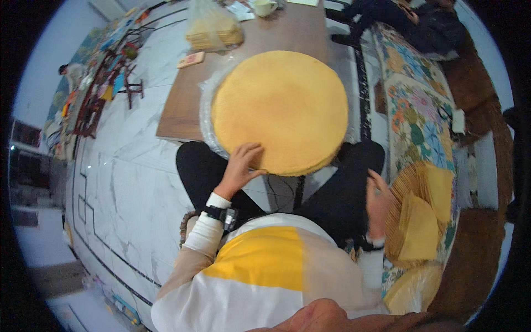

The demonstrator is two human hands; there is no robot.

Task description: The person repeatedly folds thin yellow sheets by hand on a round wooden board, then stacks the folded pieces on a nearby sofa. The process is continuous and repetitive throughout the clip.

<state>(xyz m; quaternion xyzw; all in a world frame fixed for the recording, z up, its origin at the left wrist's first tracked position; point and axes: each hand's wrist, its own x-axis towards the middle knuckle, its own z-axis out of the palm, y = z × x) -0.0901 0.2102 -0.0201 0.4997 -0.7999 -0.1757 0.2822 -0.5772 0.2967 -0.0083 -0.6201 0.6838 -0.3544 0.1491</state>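
Observation:
A thick round stack of thin yellow flatbread-like sheets (282, 108) lies on clear plastic wrap (207, 120) at the near end of a wooden table (182, 108). My left hand (244, 164) touches its near left edge, fingers on top and thumb at the rim. Whether a sheet is pinched there is not visible. My right hand (378, 203), somewhat blurred, is beside my right thigh with its fingers extended and nothing seen in it. Close to its right is a round woven tray (398, 199) holding folded yellow sheets (419, 228).
A plastic bag of stacked yellow sheets (213, 35), a phone (191, 60) and a cup (264, 7) are farther up the table. More sheets in plastic (415, 288) lie on the floral-covered seat (423, 112). Another person (431, 25) sits at the upper right.

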